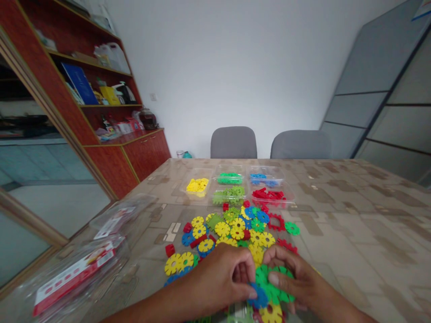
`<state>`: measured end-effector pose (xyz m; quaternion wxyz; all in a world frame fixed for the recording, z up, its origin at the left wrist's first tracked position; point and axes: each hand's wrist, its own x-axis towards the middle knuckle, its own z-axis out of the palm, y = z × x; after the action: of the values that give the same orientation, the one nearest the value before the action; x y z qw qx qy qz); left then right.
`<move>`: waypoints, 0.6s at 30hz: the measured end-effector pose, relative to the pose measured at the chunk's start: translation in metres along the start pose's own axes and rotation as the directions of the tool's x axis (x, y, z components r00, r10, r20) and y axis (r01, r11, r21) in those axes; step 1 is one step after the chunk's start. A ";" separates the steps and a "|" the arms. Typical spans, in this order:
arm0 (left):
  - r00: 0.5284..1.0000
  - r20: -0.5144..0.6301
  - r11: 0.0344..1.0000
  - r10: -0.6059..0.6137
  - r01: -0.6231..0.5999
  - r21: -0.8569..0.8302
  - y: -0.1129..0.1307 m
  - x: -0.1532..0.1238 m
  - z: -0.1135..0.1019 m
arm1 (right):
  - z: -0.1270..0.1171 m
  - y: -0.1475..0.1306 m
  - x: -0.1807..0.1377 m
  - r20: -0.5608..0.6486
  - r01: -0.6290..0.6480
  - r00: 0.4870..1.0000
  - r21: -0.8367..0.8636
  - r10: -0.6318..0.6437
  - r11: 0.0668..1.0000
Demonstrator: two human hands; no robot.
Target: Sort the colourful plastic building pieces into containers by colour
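Note:
A pile of flat plastic gear-shaped pieces (232, 229) in yellow, blue, green and red lies on the table in front of me. My left hand (222, 278) is closed in a pinch on a blue gear piece (259, 296). My right hand (296, 282) is closed on a green gear piece (269, 280) that meets the blue one. A yellow gear piece (271, 314) shows just below them. Both hands sit at the near edge of the pile.
Clear trays behind the pile hold sorted pieces: yellow (197, 185), green (229, 178), light green (229, 195), blue (264, 178), red (271, 195). Clear plastic packaging (77, 264) lies at the left. Two grey chairs (234, 142) stand at the far side. A wooden shelf (101, 89) is left.

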<state>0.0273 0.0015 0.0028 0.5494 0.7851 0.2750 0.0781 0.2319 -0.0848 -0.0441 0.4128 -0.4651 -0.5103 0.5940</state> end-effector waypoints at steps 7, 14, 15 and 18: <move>0.986 0.041 0.909 0.164 -0.167 0.382 0.017 -0.008 -0.017 | -0.013 -0.011 0.010 -0.165 0.027 0.984 -0.208 -0.062 0.978; 0.950 -0.208 0.881 0.234 -0.116 0.459 0.022 -0.003 -0.050 | -0.037 -0.073 0.103 -0.314 0.083 0.911 -0.497 -0.268 0.864; 0.947 -0.222 0.880 0.230 -0.105 0.464 0.021 -0.003 -0.053 | -0.040 -0.083 0.123 -0.336 0.075 0.897 -0.527 -0.288 0.846; 0.941 -0.253 0.872 0.223 -0.077 0.483 0.016 -0.002 -0.059 | -0.046 -0.113 0.178 -0.380 0.047 0.854 -0.624 -0.355 0.780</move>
<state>0.0063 0.0450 0.0405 0.2885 0.8918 0.3037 0.1710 0.2387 0.1126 0.0428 0.4218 -0.6428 -0.6002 0.2208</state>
